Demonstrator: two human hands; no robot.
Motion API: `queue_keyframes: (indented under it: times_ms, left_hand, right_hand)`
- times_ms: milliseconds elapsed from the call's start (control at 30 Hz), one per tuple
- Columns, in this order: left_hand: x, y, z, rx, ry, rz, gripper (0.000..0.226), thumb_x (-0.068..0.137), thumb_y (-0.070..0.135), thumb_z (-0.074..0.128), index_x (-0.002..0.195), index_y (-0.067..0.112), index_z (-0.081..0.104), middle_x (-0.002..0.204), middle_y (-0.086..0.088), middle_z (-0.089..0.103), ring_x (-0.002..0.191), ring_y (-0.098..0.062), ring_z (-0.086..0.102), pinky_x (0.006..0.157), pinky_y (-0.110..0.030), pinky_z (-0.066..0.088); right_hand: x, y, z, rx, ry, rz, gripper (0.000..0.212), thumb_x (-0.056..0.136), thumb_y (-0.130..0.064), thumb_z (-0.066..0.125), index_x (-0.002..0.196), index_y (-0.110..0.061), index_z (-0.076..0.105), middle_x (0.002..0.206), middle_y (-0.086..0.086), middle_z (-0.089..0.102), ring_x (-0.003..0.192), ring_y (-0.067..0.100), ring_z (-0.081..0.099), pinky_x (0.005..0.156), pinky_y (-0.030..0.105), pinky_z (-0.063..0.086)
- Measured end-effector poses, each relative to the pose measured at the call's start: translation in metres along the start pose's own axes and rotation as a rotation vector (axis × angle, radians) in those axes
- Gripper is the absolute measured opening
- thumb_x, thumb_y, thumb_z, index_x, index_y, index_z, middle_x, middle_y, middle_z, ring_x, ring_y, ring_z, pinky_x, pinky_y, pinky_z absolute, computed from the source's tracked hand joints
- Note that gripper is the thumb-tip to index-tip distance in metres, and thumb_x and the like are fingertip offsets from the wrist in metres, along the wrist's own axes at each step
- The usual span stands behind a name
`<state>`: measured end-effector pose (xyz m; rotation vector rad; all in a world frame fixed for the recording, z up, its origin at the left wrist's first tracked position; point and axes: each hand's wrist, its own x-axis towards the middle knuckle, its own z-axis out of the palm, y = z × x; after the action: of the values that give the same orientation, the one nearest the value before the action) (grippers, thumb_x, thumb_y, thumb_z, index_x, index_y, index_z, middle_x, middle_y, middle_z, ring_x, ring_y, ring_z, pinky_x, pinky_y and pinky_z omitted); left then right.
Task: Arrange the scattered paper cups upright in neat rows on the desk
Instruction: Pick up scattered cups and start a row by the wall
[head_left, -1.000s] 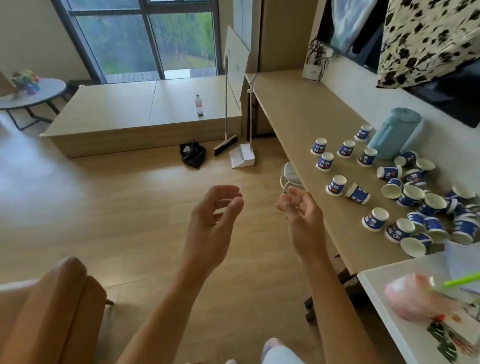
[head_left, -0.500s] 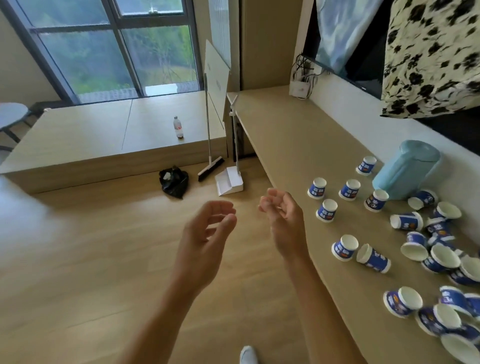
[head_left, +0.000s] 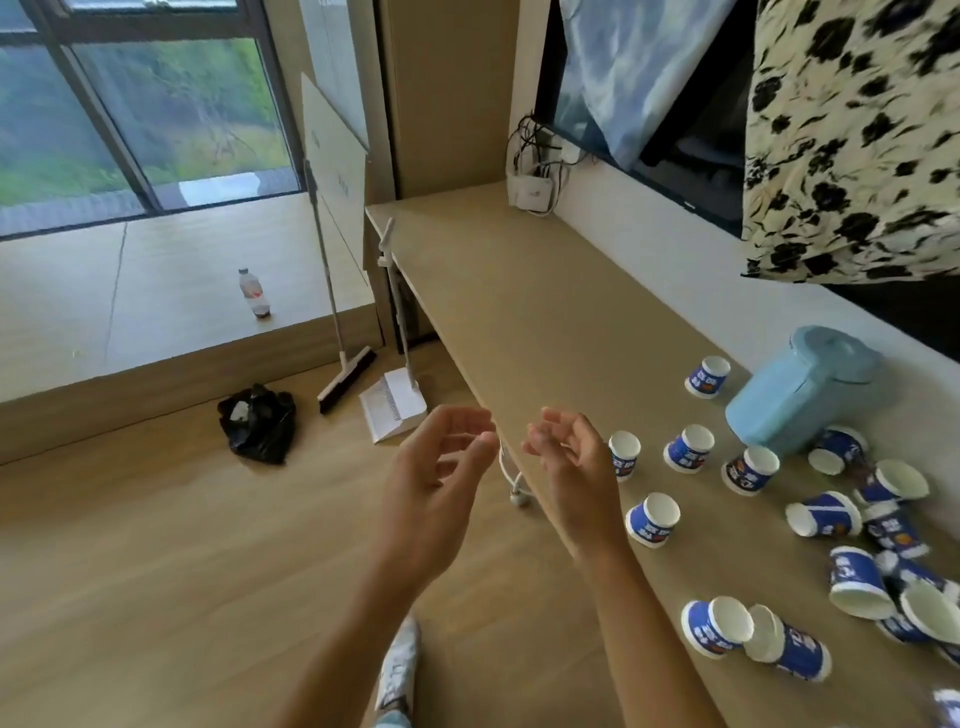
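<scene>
While the left hand (head_left: 436, 478) and right hand (head_left: 571, 467) hover palm to palm, fingers loosely curled and holding nothing, the paper cups (head_left: 652, 519) lie scattered on the tabletop (head_left: 519, 312) from 3 to 5 o'clock of them. The cups are blue with white insides. Several stand upright nearest the right hand, and the rest are tipped over and crowded together. A pale blue jug (head_left: 800, 395) stands among them at 2 o'clock. On the floor at 10 o'clock are a broom (head_left: 345, 374), a dustpan (head_left: 392, 410) and a black bag (head_left: 258, 423).
</scene>
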<state>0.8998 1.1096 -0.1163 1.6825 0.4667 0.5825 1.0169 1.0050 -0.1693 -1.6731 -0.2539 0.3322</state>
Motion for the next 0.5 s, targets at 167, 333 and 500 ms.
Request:
queue_keyframes:
  times_ms: [167,333,500]
  left_hand:
    - [0.102,-0.005,-0.005,-0.041,-0.199,0.018,0.019,0.090,0.035,0.062,0.106,0.027,0.069,0.105,0.007,0.074,0.103,-0.015,0.070,0.092,-0.047,0.057]
    - [0.192,0.003,0.000,-0.022,-0.384,0.079,0.017,0.093,0.037,0.060,0.106,0.031,0.068,0.106,0.013,0.074,0.104,-0.007,0.069,0.089,-0.037,0.058]
    - [0.252,-0.004,0.022,-0.074,-0.521,0.037,0.020,0.092,0.036,0.058,0.106,0.027,0.070,0.106,0.011,0.074,0.103,-0.008,0.069,0.088,-0.032,0.055]
  right_hand:
    - [0.078,-0.018,0.029,0.031,0.151,0.010,0.019,0.097,-0.022,0.067,0.116,-0.022,0.064,0.110,-0.002,0.073,0.103,0.020,0.072,0.098,0.039,0.055]
    - [0.134,-0.041,0.043,0.027,0.297,0.016,0.022,0.097,-0.018,0.066,0.119,-0.017,0.063,0.105,-0.001,0.074,0.097,0.014,0.073,0.091,0.028,0.055]
    - [0.165,-0.032,0.030,0.000,0.444,0.080,0.026,0.097,-0.018,0.065,0.122,-0.010,0.064,0.106,0.009,0.075,0.095,0.017,0.072,0.085,0.019,0.051]
